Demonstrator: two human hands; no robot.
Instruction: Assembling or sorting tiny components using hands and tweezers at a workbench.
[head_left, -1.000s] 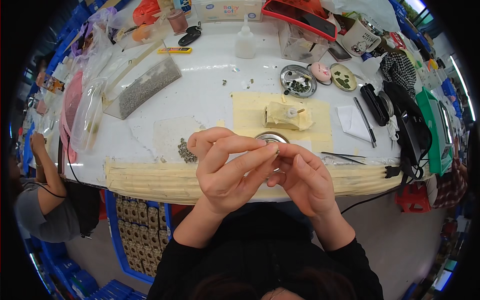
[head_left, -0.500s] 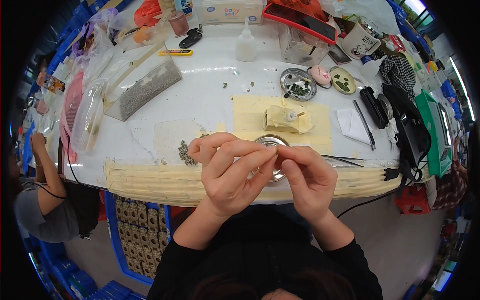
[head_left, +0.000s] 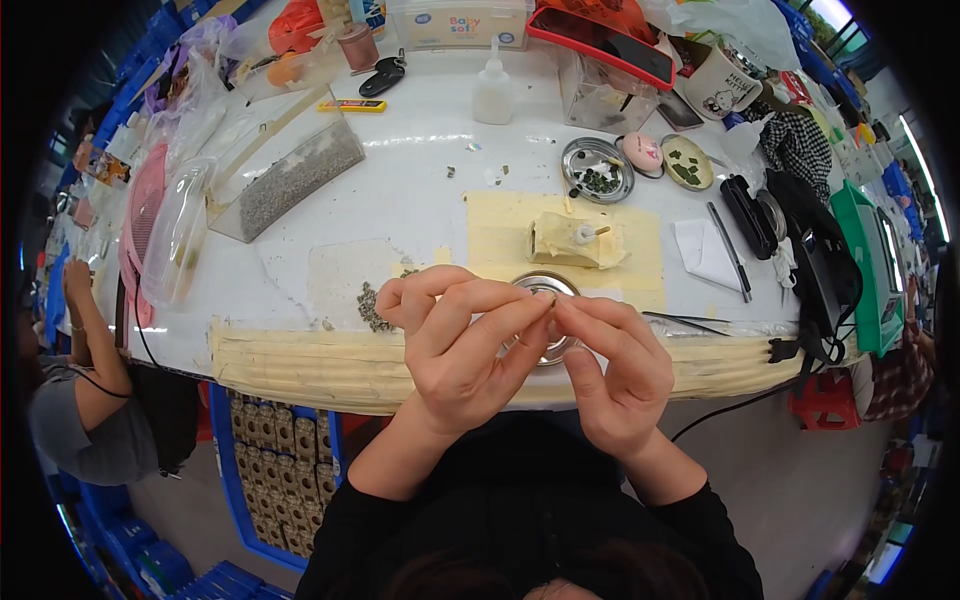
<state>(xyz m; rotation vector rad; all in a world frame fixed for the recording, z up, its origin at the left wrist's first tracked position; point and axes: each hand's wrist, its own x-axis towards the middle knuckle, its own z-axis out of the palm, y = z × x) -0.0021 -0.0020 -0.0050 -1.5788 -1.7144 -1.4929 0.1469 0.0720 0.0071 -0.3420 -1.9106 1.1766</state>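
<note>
My left hand and my right hand meet above a round metal dish near the table's front edge. Thumb and forefinger of the left are pinched on something tiny, too small to name. The right hand's fingertips press up against the same spot, its thumb held a little apart and lower. My hands cover much of the dish. Behind them a tape-wrapped block with a small white peg on top stands on a yellow taped patch. Small grey-green bits lie left of my left hand.
Farther back are a white squeeze bottle, a glass dish of dark green pieces and a clear box of grey granules. Tweezers and a pen lie to the right. A blue crate sits below left; a co-worker is at far left.
The right hand's fingers have shifted slightly at the pinch point, with its thumb a bit lower. The left hand stays almost still.
</note>
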